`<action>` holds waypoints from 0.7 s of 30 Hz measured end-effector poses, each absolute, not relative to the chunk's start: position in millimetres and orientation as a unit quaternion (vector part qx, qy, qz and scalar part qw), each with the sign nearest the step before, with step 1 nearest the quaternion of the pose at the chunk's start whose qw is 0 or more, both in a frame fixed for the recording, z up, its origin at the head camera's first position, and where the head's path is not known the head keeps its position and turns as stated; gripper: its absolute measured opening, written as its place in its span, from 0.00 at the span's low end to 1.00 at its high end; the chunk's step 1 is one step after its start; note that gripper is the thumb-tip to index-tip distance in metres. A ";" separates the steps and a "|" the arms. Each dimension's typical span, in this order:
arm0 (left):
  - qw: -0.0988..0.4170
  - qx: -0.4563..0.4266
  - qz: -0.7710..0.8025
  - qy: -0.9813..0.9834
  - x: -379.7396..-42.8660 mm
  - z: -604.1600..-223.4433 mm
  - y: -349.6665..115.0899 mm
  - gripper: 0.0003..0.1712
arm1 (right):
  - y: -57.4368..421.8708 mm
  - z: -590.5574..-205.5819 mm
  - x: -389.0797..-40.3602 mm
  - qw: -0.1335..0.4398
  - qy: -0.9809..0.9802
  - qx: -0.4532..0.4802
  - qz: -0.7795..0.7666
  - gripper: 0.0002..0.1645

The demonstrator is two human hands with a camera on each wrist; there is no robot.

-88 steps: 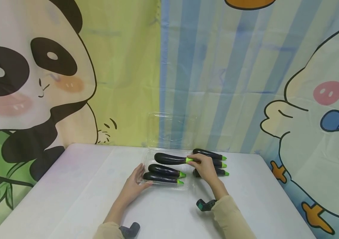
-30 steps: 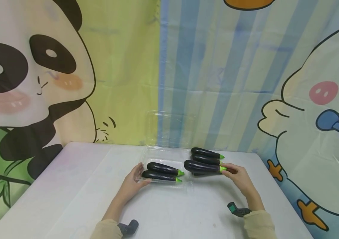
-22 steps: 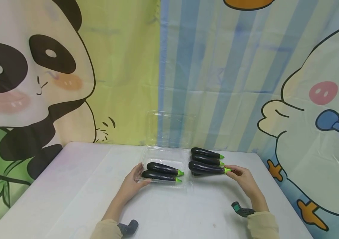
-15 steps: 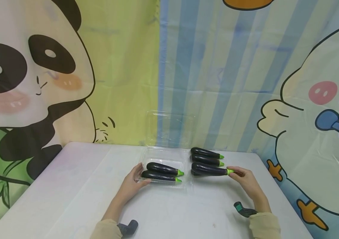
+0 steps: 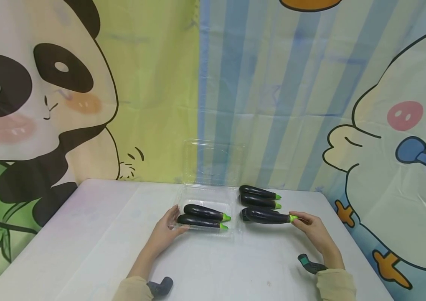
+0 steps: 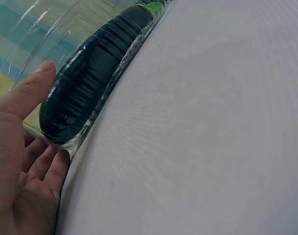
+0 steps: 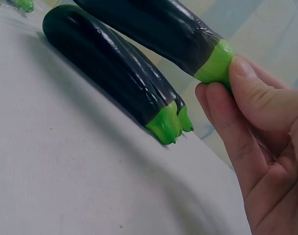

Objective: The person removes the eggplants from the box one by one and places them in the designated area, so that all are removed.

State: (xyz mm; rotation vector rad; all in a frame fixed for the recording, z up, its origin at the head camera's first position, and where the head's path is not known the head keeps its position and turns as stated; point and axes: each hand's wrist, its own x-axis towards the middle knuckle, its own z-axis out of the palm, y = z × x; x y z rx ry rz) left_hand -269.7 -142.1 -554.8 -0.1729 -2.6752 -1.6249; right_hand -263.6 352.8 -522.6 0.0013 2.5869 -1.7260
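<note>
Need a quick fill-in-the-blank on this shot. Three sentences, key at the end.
1. The right hand pinches an eggplant by its ____-coloured end.
2. The clear box, gripped by the left hand, has ____ eggplants inside.
3. Not counting the one in hand, ____ loose eggplants lie on the white table outside the box.

Missing words: green; two; three
</note>
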 end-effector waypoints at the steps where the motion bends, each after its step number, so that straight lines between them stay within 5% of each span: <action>1: 0.003 -0.055 -0.519 -0.853 -269.9 -554.9 -142.1 0.60 | 353.4 -523.0 -263.3 0.017 0.833 0.000 -0.553 0.31; 21: 0.000 -0.064 -0.533 -0.843 -271.3 -554.0 -143.8 0.60 | 358.9 -541.6 -267.3 0.029 0.850 0.046 -0.524 0.29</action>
